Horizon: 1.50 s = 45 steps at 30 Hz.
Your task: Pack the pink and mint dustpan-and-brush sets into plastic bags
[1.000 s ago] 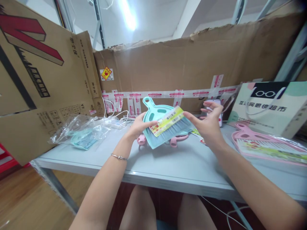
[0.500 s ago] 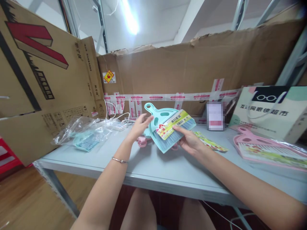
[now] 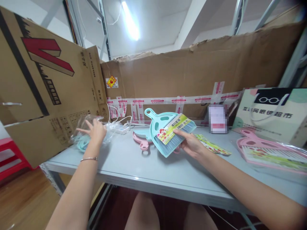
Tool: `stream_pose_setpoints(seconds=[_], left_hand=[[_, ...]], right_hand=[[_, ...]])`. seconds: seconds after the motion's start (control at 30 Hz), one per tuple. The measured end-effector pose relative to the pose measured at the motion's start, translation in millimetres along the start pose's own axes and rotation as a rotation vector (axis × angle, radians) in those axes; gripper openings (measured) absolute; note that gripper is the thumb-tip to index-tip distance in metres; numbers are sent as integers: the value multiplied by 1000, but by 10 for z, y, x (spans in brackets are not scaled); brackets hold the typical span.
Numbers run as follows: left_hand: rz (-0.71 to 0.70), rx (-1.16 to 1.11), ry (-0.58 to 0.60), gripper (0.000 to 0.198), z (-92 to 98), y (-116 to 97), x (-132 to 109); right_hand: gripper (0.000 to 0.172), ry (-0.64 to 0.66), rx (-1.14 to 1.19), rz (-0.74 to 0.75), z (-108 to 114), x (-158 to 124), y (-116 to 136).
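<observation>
My right hand [image 3: 193, 143] grips a light-blue dustpan [image 3: 163, 117] by its wide end, thumb on top. A matching brush with bluish bristles lies in the pan, and a yellow-green label card [image 3: 171, 129] crosses both. The pan is tilted above the table, handle pointing away to the left. My left hand [image 3: 96, 131] is over a clear plastic bag [image 3: 109, 131] at the left, fingers spread; whether it touches the film I cannot tell. Under that hand lie light-blue brush pieces [image 3: 82, 140], partly hidden. A pink brush or dustpan part [image 3: 144, 144] and a light-blue one lie behind the held set.
Label cards [image 3: 213, 145] lie right of my right hand. Farther right is a wrapped pink dustpan set [image 3: 268, 148], with a paper bag [image 3: 266, 111] and a phone-like screen [image 3: 217, 118] behind. Cardboard [image 3: 168, 76] walls the back; a large box [image 3: 48, 80] stands left. White cables [image 3: 116, 116] run near the bag.
My left hand has left the held dustpan's side and moved left to the plastic bag, its fingers spreading. The right hand keeps the dustpan set in nearly the same place.
</observation>
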<state>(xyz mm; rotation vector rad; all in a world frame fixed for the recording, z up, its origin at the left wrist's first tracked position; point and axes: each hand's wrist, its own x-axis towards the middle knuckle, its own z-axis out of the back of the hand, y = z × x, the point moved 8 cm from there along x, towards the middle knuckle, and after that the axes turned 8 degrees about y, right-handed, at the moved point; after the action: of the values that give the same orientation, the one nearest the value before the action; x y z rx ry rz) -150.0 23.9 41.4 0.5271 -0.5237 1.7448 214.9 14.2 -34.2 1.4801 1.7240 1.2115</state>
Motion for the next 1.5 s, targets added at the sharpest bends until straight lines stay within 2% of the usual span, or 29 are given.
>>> stream_pose_setpoints(seconds=[0.03,0.07,0.13,0.2,0.27,0.33,0.4,0.43,0.5,0.6,0.63,0.7,0.77,0.9,0.97,1.03,1.1,1.2,1.3,1.37,1.5], left_hand=[[-6,-6,-97,48,125,-94,-40],[-74,-12,-157,48,223,-254,-81],[-366,-41,-166,45,310,-705,-192],[-697,-93,-101,41,293,-1135,-376],[-978,-152,-12,40,219,-1442,-599],[-1183,-196,85,37,125,-1626,-804],[-1273,-255,157,31,72,-1700,-924],[-1266,-308,175,27,75,-1699,-936],[-1146,-484,163,22,142,-1623,-851],[-804,-794,47,33,293,-1354,-563],[-675,-823,22,38,307,-1275,-457],[-467,-735,60,45,260,-1224,-257],[-367,-558,202,45,132,-1320,-84],[-395,-389,435,32,-131,-1694,130],[-397,-294,538,34,-261,-1839,165],[-380,-199,591,40,-314,-1922,169],[-364,-118,558,46,-244,-1966,161],[-386,-30,410,46,20,-2027,107],[-469,37,316,28,234,-2103,-28],[-523,71,283,21,297,-2130,-137],[-575,104,211,30,267,-2104,-328]], right_hand=[[22,-12,2,5,10,-1,14],[23,-31,9,10,32,2,31],[23,-89,36,18,110,20,67],[22,-153,78,57,226,51,132],[23,-204,118,133,364,90,229],[25,-235,141,213,510,130,327],[25,-262,154,250,648,165,386],[25,-279,164,255,710,180,398],[25,-310,189,245,800,200,399],[25,-327,211,211,829,215,371],[25,-323,208,201,815,216,362],[25,-308,204,189,773,212,351],[25,-282,189,176,725,209,344],[24,-229,144,147,663,209,329],[26,-217,136,127,653,210,310],[28,-205,131,109,637,212,291],[28,-194,131,103,614,209,288],[26,-148,149,113,553,195,335],[24,-62,148,152,484,150,461],[25,-2,97,128,444,108,516],[27,106,-90,-63,377,35,438]])
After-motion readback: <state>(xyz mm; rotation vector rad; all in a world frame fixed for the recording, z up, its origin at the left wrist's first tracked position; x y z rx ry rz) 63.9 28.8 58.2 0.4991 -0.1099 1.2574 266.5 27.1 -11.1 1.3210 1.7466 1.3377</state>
